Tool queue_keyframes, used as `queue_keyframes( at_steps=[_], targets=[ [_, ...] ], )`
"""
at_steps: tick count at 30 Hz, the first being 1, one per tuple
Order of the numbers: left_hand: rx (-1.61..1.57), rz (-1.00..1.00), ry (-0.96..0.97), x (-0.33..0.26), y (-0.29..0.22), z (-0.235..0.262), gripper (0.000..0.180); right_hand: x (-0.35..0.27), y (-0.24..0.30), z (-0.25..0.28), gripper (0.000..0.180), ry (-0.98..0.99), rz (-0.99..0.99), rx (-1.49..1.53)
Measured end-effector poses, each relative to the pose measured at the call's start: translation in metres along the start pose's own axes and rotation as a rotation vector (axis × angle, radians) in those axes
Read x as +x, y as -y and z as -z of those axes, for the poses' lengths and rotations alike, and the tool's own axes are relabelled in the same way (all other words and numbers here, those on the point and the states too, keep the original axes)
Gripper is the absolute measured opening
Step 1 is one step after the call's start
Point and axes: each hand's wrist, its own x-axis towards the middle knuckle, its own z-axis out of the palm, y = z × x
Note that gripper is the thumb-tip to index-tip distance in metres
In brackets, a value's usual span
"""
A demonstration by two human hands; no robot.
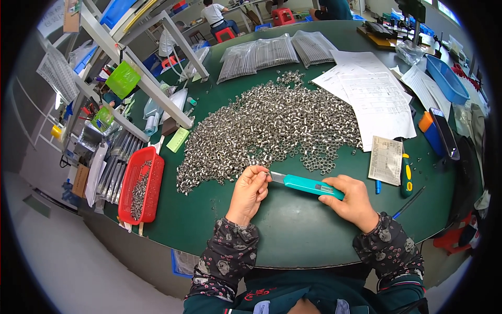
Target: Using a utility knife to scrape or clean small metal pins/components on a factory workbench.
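Observation:
My right hand [353,201] is closed around the handle of a teal utility knife [308,184]. Its blade [277,177] is out and points left toward my left hand [248,195]. Between thumb and forefinger, my left hand pinches a small metal ring [268,174], mostly covered by the fingertips. The blade's tip meets or nearly meets that ring; whether they touch is hard to tell. Just beyond both hands spreads a large heap of small shiny metal rings [272,125] on the green table [293,230].
A red basket [157,196] with metal rings stands at the left. Bagged metal tubes [274,52] lie at the back. Paper sheets [379,102], a worn card [385,159], a yellow-green-handled tool [406,178], a phone [443,133] and a blue tray [447,78] are on the right.

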Motion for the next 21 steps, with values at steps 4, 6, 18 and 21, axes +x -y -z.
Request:
queue_keyframes(
  at_steps=[4,6,18,21],
  targets=[
    [0.014,0.004,-0.006,0.0,-0.001,0.0,0.013,0.0,-0.002,-0.001,0.028,0.043,-0.035,0.047],
    [0.024,-0.003,-0.01,-0.001,-0.001,0.0,0.013,0.0,-0.003,-0.002,0.028,0.054,-0.033,0.06],
    [-0.044,0.094,-0.005,0.0,-0.001,0.003,0.012,0.0,0.008,0.003,0.029,-0.169,0.16,-0.165],
    [-0.108,0.068,0.008,-0.001,-0.002,0.005,0.013,0.004,0.007,0.007,0.031,-0.265,0.113,-0.273]
  ],
)
